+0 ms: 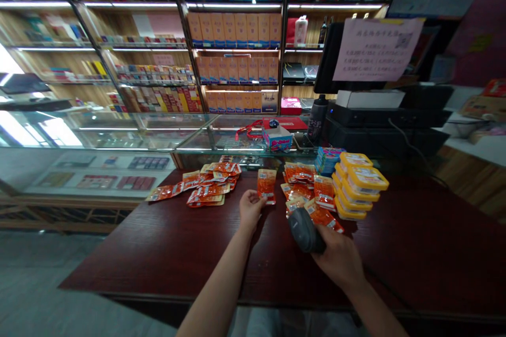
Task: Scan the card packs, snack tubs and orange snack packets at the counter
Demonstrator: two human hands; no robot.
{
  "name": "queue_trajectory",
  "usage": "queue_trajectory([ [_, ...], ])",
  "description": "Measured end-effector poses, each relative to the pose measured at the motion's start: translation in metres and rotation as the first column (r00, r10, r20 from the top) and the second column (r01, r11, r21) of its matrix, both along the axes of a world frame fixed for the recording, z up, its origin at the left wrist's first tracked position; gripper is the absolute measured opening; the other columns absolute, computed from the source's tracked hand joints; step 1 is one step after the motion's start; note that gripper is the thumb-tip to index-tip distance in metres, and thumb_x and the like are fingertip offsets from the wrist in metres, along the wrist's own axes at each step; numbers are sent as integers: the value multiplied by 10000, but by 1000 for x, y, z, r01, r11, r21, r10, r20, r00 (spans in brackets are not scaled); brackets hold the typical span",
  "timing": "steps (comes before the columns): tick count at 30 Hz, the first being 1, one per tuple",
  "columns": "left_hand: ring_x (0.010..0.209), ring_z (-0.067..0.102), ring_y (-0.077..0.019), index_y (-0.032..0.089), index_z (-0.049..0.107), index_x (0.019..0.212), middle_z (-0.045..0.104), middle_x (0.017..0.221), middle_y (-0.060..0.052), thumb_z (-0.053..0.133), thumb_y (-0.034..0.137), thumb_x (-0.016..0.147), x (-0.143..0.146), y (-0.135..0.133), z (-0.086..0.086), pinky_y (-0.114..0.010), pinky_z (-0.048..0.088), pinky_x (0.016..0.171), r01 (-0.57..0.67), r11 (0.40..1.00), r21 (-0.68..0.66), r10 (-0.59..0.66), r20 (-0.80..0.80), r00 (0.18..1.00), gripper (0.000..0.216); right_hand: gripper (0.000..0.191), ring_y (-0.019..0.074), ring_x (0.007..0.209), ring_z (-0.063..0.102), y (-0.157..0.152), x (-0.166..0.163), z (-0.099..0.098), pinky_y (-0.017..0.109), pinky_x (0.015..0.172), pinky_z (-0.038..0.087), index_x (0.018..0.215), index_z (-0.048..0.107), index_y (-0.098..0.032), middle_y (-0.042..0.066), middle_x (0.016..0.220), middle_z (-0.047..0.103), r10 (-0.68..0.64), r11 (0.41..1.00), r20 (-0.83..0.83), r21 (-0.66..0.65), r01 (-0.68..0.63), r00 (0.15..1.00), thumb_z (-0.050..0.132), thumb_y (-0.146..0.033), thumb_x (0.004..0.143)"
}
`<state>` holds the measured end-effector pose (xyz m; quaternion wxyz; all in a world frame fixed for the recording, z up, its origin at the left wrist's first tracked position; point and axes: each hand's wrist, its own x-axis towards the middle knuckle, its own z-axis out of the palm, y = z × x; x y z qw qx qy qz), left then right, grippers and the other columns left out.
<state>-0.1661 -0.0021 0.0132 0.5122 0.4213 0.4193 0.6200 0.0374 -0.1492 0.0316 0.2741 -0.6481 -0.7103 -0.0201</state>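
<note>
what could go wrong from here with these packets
The handheld scanner in the right hand might knock the right pile of packets. The orange packet at the left hand sits between that and the similar left pile, so it could get mixed up. The stacked yellow tubs could topple if bumped.

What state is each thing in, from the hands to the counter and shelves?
Orange packet: held at its lower edge by the left hand
Scanner: held in the right hand; trigger state hidden
Left packet pile: loosely heaped
Right packet pile: heaped, overlapping
Yellow tubs: stacked, apparently shut
Blue packs: stacked
Dark bottle: upright, capped
Shelf lights: lit
</note>
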Motion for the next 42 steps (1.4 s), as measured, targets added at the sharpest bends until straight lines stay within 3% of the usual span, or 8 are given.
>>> queue_trajectory([
  [8,661,677,-164,151,561,910,707,820,-75,817,301,564,10,2,21,-244,514,568,39,984,-177,-29,61,998,455,266,233,826,656,4,4,-24,323,712,459,1015,622,-191,68,902,707,25,992,118,122,-39,993,529,-166,768],
  [16,547,606,-107,119,609,865,665,705,-49,807,250,585,69,34,44,-190,428,485,86,963,-255,-67,85,994,367,311,208,798,653,5,5,-24,298,726,434,1019,616,-190,44,875,712,51,984,55,166,-60,997,530,-114,729],
  [20,680,659,-178,108,672,869,708,777,-102,710,272,698,96,49,53,-258,485,597,143,981,-134,-167,-192,967,240,305,205,791,654,6,6,-25,294,729,432,1012,618,-193,40,867,714,63,979,28,194,-67,998,537,-116,728],
  [23,937,658,-237,150,726,903,732,929,-116,660,257,736,104,56,59,-323,475,833,117,992,-41,-117,-610,784,209,325,211,803,655,6,6,-25,300,736,439,1029,616,-186,47,891,716,66,979,32,189,-71,997,542,-110,721],
  [26,1110,592,-267,184,727,1023,697,1103,-126,610,249,774,104,57,61,-371,383,982,99,995,12,-43,-841,540,283,334,215,824,658,7,7,-26,298,741,444,1035,612,-193,50,901,718,64,980,40,186,-70,997,548,-115,717],
  [32,1080,567,-250,214,695,1098,682,1084,-109,594,294,798,77,47,52,-377,382,965,91,987,133,80,-894,441,326,351,216,843,665,6,10,-36,315,748,465,1055,593,-192,60,942,719,63,983,76,170,-75,995,522,-100,724],
  [35,1075,542,-239,214,685,1087,650,1079,-102,581,260,804,46,47,48,-371,386,962,-8,979,204,190,-896,400,305,344,219,852,667,6,13,-41,319,749,479,1076,584,-193,63,957,718,85,975,95,195,-102,992,523,-114,746],
  [42,1143,482,-307,209,641,1109,541,1179,-140,549,259,815,-43,67,50,-428,376,964,-307,920,243,300,-942,154,312,353,216,860,671,5,15,-46,313,772,487,1101,557,-207,59,966,721,84,971,139,213,-112,987,543,-144,754],
])
